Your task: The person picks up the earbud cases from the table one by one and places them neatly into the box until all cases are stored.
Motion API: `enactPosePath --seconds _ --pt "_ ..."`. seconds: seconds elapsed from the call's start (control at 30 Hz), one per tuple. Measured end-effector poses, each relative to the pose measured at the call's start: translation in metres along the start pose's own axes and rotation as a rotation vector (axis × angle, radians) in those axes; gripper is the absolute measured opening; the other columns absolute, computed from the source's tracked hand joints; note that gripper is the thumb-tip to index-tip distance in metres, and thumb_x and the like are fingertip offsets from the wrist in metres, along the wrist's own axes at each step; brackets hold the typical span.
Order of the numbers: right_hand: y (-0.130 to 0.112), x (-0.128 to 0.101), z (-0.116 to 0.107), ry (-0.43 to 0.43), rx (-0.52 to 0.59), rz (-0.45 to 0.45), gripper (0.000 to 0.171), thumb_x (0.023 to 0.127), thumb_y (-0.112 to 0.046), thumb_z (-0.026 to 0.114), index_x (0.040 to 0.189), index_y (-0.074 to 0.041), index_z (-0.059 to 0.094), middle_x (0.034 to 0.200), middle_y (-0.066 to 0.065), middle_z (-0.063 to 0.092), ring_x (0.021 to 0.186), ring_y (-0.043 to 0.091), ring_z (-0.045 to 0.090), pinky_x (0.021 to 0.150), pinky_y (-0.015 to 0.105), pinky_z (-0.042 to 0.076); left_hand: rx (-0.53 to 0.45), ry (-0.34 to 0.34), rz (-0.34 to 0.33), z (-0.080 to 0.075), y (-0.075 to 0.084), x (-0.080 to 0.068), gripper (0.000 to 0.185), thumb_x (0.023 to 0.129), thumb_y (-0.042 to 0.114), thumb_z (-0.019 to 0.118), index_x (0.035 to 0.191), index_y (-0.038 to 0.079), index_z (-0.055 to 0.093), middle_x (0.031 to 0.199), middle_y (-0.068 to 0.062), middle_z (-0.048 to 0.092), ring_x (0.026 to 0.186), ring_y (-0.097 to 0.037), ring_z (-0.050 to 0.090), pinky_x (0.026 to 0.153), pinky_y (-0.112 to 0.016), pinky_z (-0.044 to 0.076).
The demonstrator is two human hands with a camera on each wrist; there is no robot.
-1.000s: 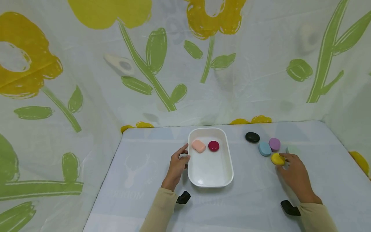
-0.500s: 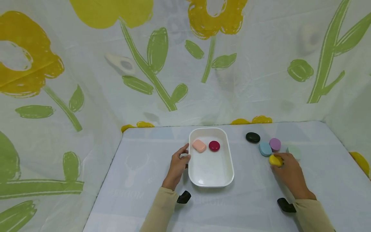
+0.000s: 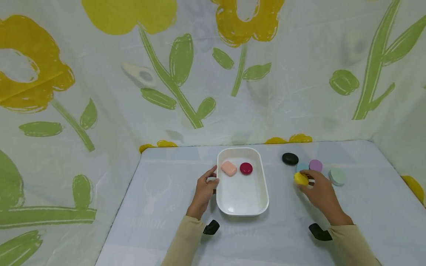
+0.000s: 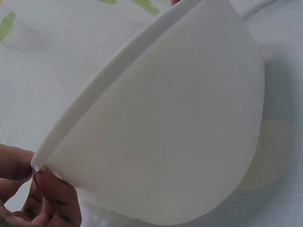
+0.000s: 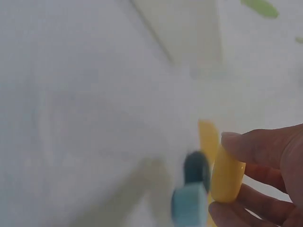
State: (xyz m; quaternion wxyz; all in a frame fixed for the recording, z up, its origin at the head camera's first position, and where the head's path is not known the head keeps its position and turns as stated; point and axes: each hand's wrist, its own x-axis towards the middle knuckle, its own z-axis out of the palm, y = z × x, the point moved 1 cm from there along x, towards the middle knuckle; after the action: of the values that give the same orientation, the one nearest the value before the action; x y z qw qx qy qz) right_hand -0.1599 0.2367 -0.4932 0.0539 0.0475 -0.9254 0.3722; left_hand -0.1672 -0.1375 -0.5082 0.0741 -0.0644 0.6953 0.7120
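Note:
My left hand [image 3: 202,192] grips the left rim of a white rectangular tray [image 3: 242,210]; in the left wrist view, thumb and finger [image 4: 59,191] pinch its lip. Inside the tray lie a pink soap-like piece [image 3: 229,168] with wavy edges and a round, glossy red one [image 3: 246,169]. Between thumb and fingertips, my right hand [image 3: 321,194] holds a yellow, rounded soap-like piece [image 3: 301,179], seen edge-on in the right wrist view. It partly covers a light blue piece [image 3: 302,167] behind it in the head view.
Near the right hand sit a black oval piece [image 3: 290,159], a purple one [image 3: 315,165] and a pale mint one [image 3: 337,176]. A white cloth covers the table [image 3: 159,221]. Flower-printed sheeting [image 3: 110,74] encloses the back and sides.
My right hand has moved left with the yellow piece, from beside the mint piece to in front of the light blue one. The left hand and tray stay put.

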Motion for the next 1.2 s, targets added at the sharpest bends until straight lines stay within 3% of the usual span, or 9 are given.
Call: enactPosePath --seconds 0.23,0.5,0.67,0.97,1.2 --pt "-0.046 0.013 0.014 -0.021 0.066 -0.08 0.049 0.089 0.004 0.081 0.134 0.01 0.061 0.131 0.03 0.064 0.12 0.046 0.06 0.097 0.057 0.055 -0.006 0.002 0.003 0.0 -0.001 0.001 0.054 0.107 -0.001 0.055 0.16 0.006 0.045 0.136 -0.027 0.048 0.085 -0.017 0.06 0.068 -0.028 0.051" --pt "-0.09 0.031 0.035 -0.09 0.079 -0.079 0.049 0.091 0.001 0.081 0.136 0.006 0.062 0.134 0.026 0.063 0.123 0.044 0.061 0.098 0.056 0.056 -0.01 0.008 -0.001 0.0 -0.004 0.002 0.054 0.107 -0.001 0.055 0.16 0.006 0.047 0.137 -0.027 0.049 0.084 -0.016 0.06 0.068 -0.029 0.052" --pt "-0.109 0.043 0.051 -0.139 0.073 -0.088 0.049 0.09 -0.001 0.083 0.136 0.004 0.063 0.134 0.023 0.065 0.122 0.041 0.062 0.098 0.053 0.057 -0.008 0.01 -0.002 0.0 -0.004 0.001 0.054 0.107 -0.001 0.055 0.16 0.007 0.048 0.136 -0.026 0.05 0.084 -0.016 0.06 0.069 -0.029 0.053" --pt "-0.134 0.058 0.07 -0.208 0.14 -0.192 0.044 0.09 0.0 0.083 0.13 0.006 0.066 0.129 0.021 0.067 0.114 0.037 0.065 0.096 0.049 0.059 -0.007 0.005 -0.005 0.001 -0.001 0.0 0.054 0.107 0.0 0.055 0.159 0.008 0.048 0.138 -0.025 0.049 0.088 -0.017 0.061 0.068 -0.028 0.053" --pt "-0.144 0.067 0.08 -0.263 0.094 -0.199 0.041 0.091 -0.002 0.083 0.128 0.004 0.068 0.129 0.021 0.067 0.108 0.034 0.065 0.097 0.049 0.058 -0.013 0.003 0.0 0.001 0.0 0.002 0.053 0.107 -0.001 0.056 0.159 0.007 0.048 0.137 -0.025 0.05 0.086 -0.016 0.062 0.069 -0.029 0.054"
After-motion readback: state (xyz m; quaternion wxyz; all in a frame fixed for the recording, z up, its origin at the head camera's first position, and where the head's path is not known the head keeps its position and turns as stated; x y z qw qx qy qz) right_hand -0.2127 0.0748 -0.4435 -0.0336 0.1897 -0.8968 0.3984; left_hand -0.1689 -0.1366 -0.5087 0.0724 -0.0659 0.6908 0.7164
